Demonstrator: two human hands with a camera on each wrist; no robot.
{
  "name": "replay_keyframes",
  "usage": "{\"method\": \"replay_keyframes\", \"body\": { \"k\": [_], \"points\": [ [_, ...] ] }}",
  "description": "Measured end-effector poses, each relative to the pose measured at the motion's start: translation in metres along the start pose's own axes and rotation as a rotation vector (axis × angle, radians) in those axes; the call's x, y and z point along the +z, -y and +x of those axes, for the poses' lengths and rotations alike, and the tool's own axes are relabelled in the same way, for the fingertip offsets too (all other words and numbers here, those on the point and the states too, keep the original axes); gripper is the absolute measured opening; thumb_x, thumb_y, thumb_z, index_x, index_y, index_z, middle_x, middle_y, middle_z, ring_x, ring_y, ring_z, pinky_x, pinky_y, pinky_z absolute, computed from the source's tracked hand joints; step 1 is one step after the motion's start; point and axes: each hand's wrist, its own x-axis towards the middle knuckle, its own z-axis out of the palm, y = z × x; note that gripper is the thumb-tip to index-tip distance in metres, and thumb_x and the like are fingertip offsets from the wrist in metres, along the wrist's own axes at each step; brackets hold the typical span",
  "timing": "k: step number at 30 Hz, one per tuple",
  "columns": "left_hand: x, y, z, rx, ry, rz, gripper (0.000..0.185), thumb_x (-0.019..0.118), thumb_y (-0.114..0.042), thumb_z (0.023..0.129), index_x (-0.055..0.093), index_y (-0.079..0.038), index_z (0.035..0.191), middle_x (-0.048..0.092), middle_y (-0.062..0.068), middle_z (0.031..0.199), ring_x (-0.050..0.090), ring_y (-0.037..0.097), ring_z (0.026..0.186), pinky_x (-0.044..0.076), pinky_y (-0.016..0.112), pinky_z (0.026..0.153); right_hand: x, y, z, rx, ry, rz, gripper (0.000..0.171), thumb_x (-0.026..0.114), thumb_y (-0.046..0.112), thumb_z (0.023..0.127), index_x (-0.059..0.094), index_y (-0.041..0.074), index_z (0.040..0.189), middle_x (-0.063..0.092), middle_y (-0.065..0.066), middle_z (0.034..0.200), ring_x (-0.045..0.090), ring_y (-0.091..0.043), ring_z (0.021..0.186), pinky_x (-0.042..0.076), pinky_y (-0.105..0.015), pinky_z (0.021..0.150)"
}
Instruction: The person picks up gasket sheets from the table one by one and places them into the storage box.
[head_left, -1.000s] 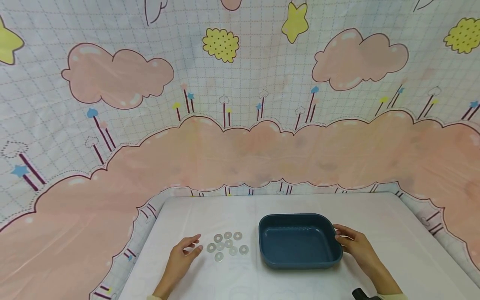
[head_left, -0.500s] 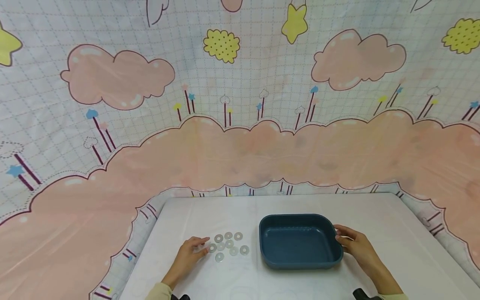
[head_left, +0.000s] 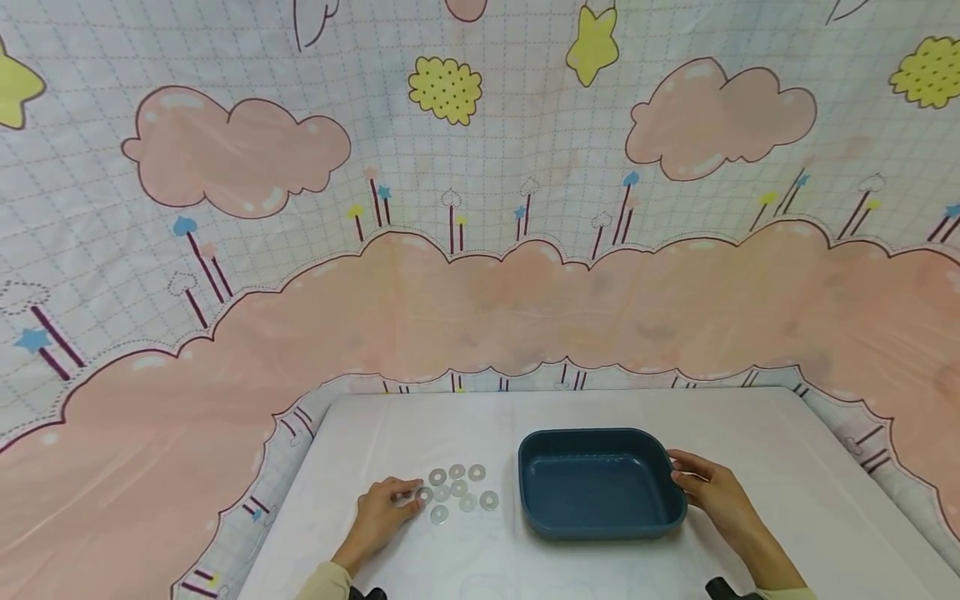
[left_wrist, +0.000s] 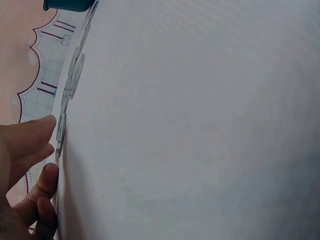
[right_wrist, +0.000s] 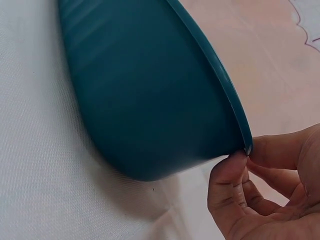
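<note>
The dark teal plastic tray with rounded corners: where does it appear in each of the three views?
Head view: the dark teal plastic tray sits low, right of centre, on the white table.
Left wrist view: only a small corner of it shows at the top left.
Right wrist view: its outer wall fills the middle.
Shared landmark: the white table surface.

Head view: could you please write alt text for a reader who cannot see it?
A person's left hand touches the washers lying on a white table, while the right hand holds the right rim of an empty dark blue tray.
</note>
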Motion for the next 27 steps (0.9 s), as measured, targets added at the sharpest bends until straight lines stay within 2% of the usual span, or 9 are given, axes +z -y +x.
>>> {"method": "replay_keyframes", "body": {
  "k": [6, 14, 27],
  "points": [
    [0.0034, -0.0007, 0.0019, -0.004, -0.018, 0.029, 0.032, 0.078, -0.020, 0.080, 0.074, -0.013, 0.111, 0.067, -0.004, 0.092, 0.053, 0.017, 0.091, 0.031, 0.047, 0.090, -0.0005, 0.0009, -0.0012, 0.000, 0.003, 0.018, 0.052, 0.057, 0.015, 0.099, 0.041, 0.000, 0.147, 0.054, -0.014, 0.130, 0.060, -0.002, 0.096, 0.055, -0.022, 0.081],
    [0.0067, -0.0007, 0.0037, -0.015, -0.042, 0.036, 0.029, 0.079, -0.017, 0.079, 0.076, -0.015, 0.107, 0.067, -0.005, 0.091, 0.053, 0.017, 0.091, 0.030, 0.043, 0.086, -0.0003, 0.0027, -0.0016, 0.010, 0.005, 0.020, 0.053, 0.058, 0.017, 0.098, 0.042, 0.001, 0.147, 0.049, -0.018, 0.138, 0.060, -0.001, 0.097, 0.055, -0.023, 0.082],
    [0.0085, -0.0010, 0.0022, -0.033, -0.065, 0.000, 0.027, 0.081, -0.016, 0.077, 0.073, -0.018, 0.102, 0.066, -0.004, 0.093, 0.052, 0.017, 0.093, 0.028, 0.043, 0.087, -0.0010, 0.0019, 0.0010, 0.024, 0.006, 0.015, 0.053, 0.059, 0.019, 0.098, 0.043, 0.002, 0.146, 0.054, -0.009, 0.127, 0.060, -0.003, 0.097, 0.055, -0.022, 0.081]
  ]
}}
